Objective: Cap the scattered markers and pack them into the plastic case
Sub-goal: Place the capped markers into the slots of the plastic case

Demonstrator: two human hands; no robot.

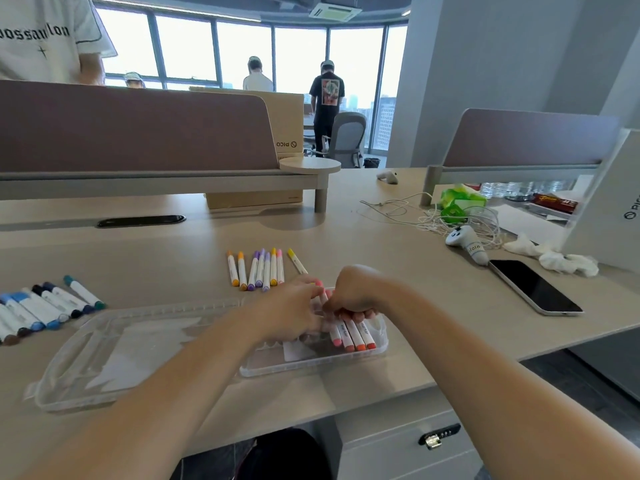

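Clear plastic case (311,370) sits on the beige desk (173,254) at the near edge, directly under both hands. Its hinged lid (104,358) lies flat and open at 9 o'clock from the tray. The right hand (353,292) is over the tray's far right part, fingers curled down around the red and orange markers (351,336), which lie side by side in the tray with their capped ends pointing to 6 o'clock. The left hand (294,313) meets it from 9 o'clock, touching the same bunch, with a pink marker (319,283) showing between the two hands. Whether the left fingers grip anything cannot be told, as they are hidden. At 11 o'clock from the hands, just beyond them, a row of yellow and purple markers (258,270) lies capped on the desk. Far off at 9 o'clock lies a cluster of blue markers (45,306). At 3 o'clock, well apart, rests a phone (535,287).
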